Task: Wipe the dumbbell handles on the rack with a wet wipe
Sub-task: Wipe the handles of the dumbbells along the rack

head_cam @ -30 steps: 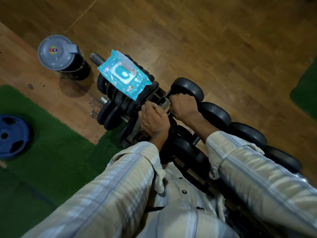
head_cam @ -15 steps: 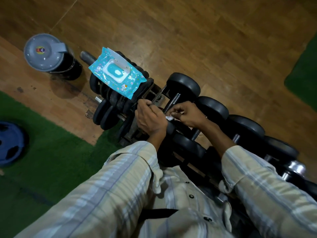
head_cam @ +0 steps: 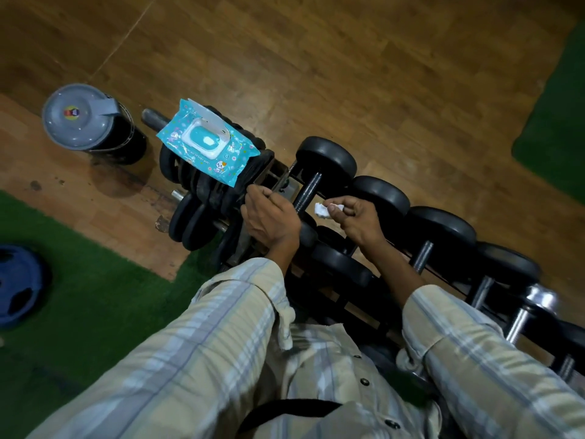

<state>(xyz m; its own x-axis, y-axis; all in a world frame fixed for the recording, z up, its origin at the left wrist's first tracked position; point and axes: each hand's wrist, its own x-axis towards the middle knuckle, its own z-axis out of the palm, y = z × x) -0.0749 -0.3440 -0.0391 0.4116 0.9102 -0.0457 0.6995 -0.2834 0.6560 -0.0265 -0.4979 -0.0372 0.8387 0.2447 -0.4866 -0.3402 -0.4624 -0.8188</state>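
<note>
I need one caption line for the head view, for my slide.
Right hand holds a crumpled wet wipe beside a dumbbell handle; left hand rests on the rack.

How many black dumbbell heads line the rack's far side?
4 heads: the first beside the wipes pack, the second beyond the right hand, then the third and fourth. A chrome head follows; more may hide beyond it.

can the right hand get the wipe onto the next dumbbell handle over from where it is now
Probably yes: the right hand holds the wipe just above the rack, and the next handle lies bare beside its wrist, nothing covering it.
</note>
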